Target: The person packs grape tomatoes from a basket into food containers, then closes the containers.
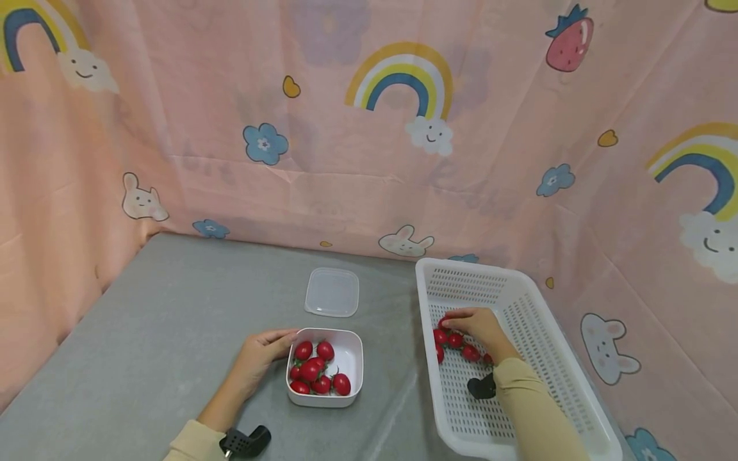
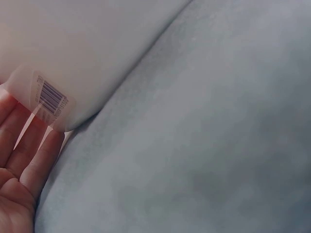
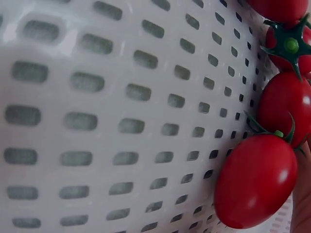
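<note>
- Several red, glossy tomatoes [image 1: 312, 369] sit in a white box [image 1: 325, 401] just beside the left fingertips; more tomatoes lie in a white basket [image 1: 461, 422], under and around the right fingertips.
- Oval and smooth, the tomatoes look plump, and some wear green, star-shaped leaves [image 3: 291, 46] at the stem end.
- Left hand [image 1: 261, 358]: fingers nearly straight and slightly apart, touching the wall of the box.
- Right hand [image 1: 481, 328]: stretched into the basket, fingers close together, their tips at a tomato; I cannot tell whether they grip it.
- Only the left wrist view shows the barcode label [image 2: 51, 99], on the box just above the fingers.
- Only the right wrist view shows the leaf points clearly, with the basket's slots close up.
- Only the head view shows the clear lid [image 1: 332, 292], lying on the grey tabletop [image 1: 173, 333] beyond the left fingers.
</note>
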Motion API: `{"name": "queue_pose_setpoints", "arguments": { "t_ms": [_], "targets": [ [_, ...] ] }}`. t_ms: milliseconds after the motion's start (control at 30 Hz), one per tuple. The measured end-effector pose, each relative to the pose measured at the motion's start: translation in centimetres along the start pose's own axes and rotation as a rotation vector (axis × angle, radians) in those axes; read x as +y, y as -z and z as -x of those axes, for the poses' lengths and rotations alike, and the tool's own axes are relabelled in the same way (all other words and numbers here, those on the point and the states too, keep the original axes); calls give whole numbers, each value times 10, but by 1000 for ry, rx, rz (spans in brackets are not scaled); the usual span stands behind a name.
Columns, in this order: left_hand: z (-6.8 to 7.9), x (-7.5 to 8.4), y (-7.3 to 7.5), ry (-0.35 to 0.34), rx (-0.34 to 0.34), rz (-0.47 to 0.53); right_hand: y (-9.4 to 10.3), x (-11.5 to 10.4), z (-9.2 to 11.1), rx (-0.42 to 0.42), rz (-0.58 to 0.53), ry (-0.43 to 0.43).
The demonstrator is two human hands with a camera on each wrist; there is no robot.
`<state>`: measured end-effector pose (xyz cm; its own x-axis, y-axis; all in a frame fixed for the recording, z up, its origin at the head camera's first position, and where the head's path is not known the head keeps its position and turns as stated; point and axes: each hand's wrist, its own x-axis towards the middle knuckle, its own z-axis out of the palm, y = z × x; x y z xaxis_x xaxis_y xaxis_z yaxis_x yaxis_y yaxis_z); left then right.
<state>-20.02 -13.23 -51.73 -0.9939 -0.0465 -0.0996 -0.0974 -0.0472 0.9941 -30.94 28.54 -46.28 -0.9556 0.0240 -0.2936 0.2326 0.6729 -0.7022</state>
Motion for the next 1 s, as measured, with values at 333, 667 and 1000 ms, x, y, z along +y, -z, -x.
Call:
{"name": "queue_pose_setpoints", "arguments": {
  "t_ms": [333, 667, 1000],
  "targets": [
    [-1, 0, -1, 4, -3, -7, 8, -7, 1, 77, -60, 13],
    [-1, 0, -2, 6, 1, -12, 24, -36, 16, 71, -180, 76],
    [-1, 0, -1, 9, 5, -6, 27, -71, 32, 44, -244, 135]
  ]
}}
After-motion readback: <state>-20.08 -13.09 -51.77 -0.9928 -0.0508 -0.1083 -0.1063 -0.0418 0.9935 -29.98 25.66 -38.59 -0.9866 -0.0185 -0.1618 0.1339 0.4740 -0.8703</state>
